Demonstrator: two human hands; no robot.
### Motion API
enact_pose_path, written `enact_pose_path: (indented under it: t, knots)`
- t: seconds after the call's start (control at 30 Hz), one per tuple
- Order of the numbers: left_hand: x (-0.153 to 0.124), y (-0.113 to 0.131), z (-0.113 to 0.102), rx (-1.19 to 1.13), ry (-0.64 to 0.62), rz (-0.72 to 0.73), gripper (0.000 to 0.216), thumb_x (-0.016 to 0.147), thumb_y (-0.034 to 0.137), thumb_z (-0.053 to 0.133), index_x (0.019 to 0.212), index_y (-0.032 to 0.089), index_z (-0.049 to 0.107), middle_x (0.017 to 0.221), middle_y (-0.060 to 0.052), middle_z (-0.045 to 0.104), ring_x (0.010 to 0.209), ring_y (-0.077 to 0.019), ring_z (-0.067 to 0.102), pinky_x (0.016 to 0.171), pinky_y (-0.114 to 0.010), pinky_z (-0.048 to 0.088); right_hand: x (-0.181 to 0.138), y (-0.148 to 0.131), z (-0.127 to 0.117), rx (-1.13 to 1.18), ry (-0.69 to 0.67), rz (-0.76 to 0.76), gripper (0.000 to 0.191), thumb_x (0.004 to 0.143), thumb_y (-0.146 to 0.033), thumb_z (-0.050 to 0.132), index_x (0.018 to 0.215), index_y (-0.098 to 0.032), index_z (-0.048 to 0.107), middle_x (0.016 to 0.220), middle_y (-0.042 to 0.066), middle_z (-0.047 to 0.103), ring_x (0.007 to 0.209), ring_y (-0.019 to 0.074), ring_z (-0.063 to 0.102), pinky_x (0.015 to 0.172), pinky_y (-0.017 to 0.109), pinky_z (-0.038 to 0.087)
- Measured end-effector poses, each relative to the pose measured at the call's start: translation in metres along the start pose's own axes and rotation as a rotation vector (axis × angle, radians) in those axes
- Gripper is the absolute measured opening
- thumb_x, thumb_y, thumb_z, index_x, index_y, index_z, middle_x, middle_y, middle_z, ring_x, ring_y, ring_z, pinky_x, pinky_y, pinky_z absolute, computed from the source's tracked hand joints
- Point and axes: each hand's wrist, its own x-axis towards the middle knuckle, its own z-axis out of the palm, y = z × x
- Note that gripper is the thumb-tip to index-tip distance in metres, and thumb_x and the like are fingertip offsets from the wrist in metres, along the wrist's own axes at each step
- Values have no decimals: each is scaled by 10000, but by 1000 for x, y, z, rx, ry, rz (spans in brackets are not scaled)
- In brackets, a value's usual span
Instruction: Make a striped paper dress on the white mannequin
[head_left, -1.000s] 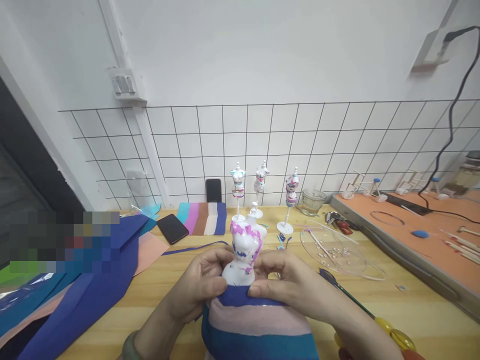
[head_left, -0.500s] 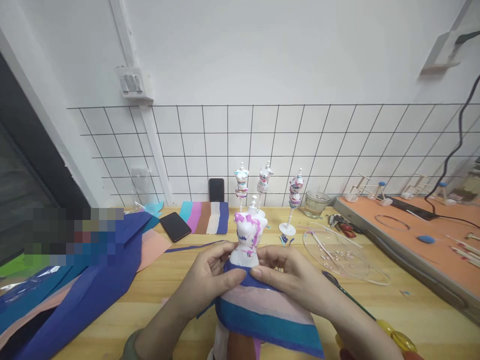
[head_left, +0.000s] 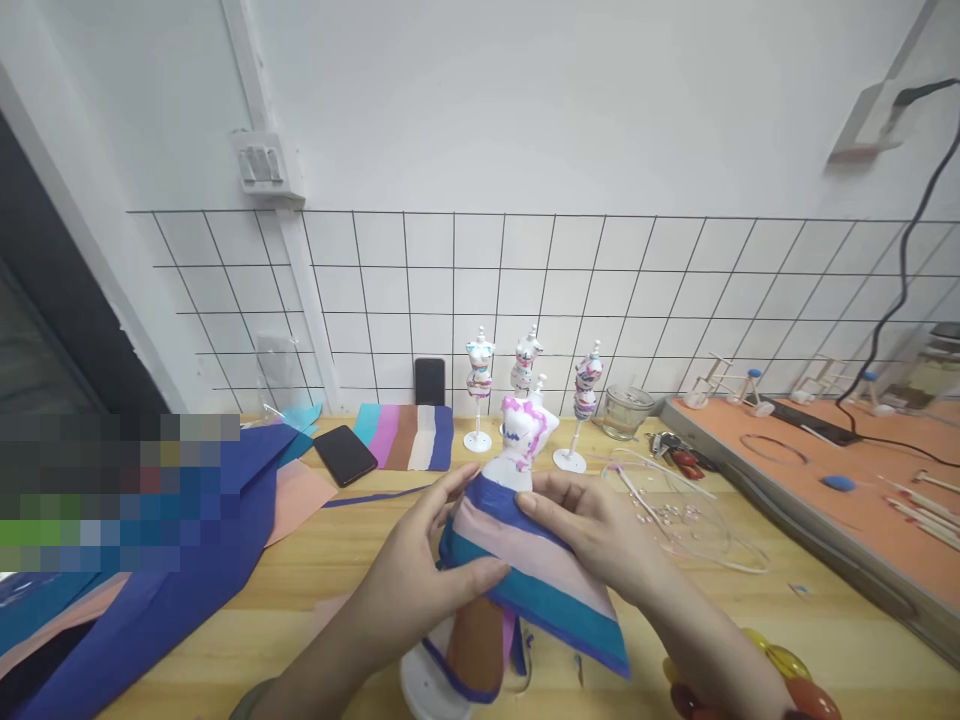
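Observation:
A small white dress-form mannequin with pink and blue smears leans to the right in front of me. Around its lower body hangs a striped paper skirt in blue, pale pink and teal, with a brown layer beneath it. My left hand curls round the skirt's left side, its thumb lying across the teal stripe. At the waistband my right hand pinches the paper, thumb in front and fingers behind. The mannequin's white round base shows at the bottom.
Several small mannequins stand at the back, near a glass bowl. Striped paper and a phone lie left of them. Blue sheets pile at left. A clear beaded tray, yellow-handled scissors and an orange board are right.
The mannequin and skirt have risen and tilted to the right, bringing the white base into view. My left thumb has moved from the waistband down onto the teal stripe. My right hand still pinches the waist.

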Motion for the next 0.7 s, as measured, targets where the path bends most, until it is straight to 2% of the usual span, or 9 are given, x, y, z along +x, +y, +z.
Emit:
enact_pose_path:
  t: [0.13, 0.27, 0.4, 0.53, 0.6, 0.7]
  knots:
    - [-4, 4, 5, 328, 74, 39, 704, 716, 220, 691, 1333, 368, 387, 1431, 5, 408, 1310, -248, 359, 1085, -417, 305, 2, -2, -5, 36, 37, 6, 288, 777, -467, 654, 855, -194, 704, 744, 11, 699, 689, 144, 632, 628, 226, 472]
    - [-2, -2, 6, 484, 68, 127, 715, 750, 264, 661, 1376, 371, 333, 1471, -21, 349, 1340, -280, 307, 1096, -482, 261, 3, -4, -8, 16, 81, -9, 312, 766, -485, 657, 841, -185, 699, 711, 2, 691, 632, 138, 616, 608, 230, 477]
    - [4, -11, 3, 662, 69, 312, 552, 823, 230, 570, 1343, 341, 420, 1470, -72, 341, 1331, -292, 318, 1062, -491, 309, 4, -6, -11, -16, 129, -47, 348, 727, -519, 676, 729, -171, 675, 644, -9, 657, 571, 127, 579, 547, 224, 451]
    - [6, -10, 1, 856, 98, 551, 335, 867, 167, 473, 1152, 239, 633, 1409, -144, 409, 1305, -312, 343, 1020, -479, 353, 7, -4, -13, -20, 154, -53, 400, 721, -550, 660, 769, -153, 675, 663, 18, 664, 609, 150, 593, 567, 249, 454]
    - [4, -5, 1, 906, 79, 588, 279, 864, 165, 473, 1029, 211, 694, 1397, -159, 416, 1301, -328, 342, 1001, -476, 369, 7, -2, -15, -29, 186, -36, 400, 728, -541, 656, 771, -144, 667, 676, 25, 665, 621, 155, 594, 572, 254, 451]
    - [1, 3, 1, 891, 54, 567, 200, 838, 202, 527, 896, 212, 718, 1416, -136, 394, 1317, -360, 295, 1004, -495, 355, 8, -1, -17, -55, 220, -28, 364, 752, -510, 648, 763, -146, 655, 678, 17, 661, 622, 149, 591, 571, 248, 447]
